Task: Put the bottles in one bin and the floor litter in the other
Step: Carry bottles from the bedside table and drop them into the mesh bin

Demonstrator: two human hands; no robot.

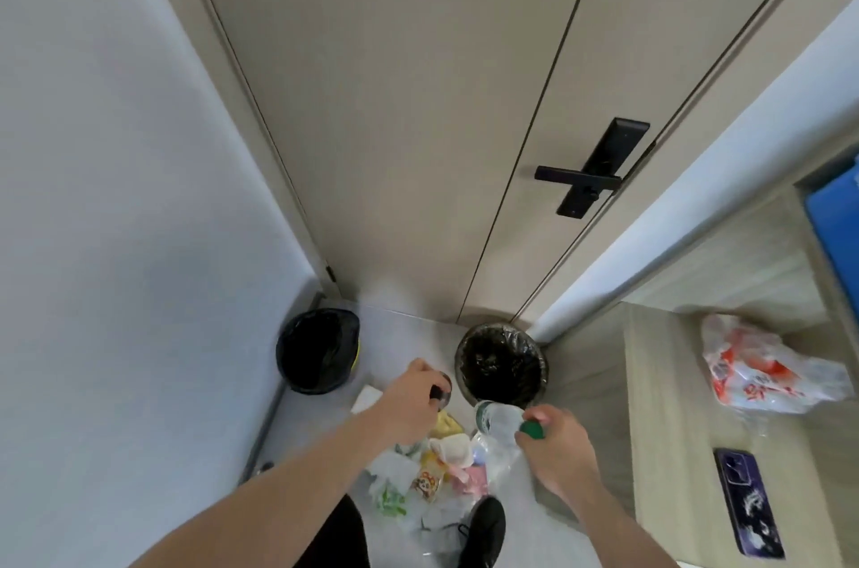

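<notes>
My right hand point(553, 442) grips a clear plastic bottle point(497, 421) by its green cap, its base pointing toward the round bin point(501, 365) lined with a black bag. My left hand point(411, 400) is closed on a small dark-capped bottle point(441, 391), held between the two bins. A second black-lined bin point(318, 351) stands against the left wall. Under my hands lies a heap of floor litter point(432, 474): wrappers, tissues, a clear bottle and plastic bags.
A closed door with a black handle point(588, 172) stands right behind the bins. On the right, a wooden cabinet top point(669, 404) carries a red-and-white plastic bag point(762, 367) and a phone point(748, 502). My black shoe point(483, 530) is beside the litter.
</notes>
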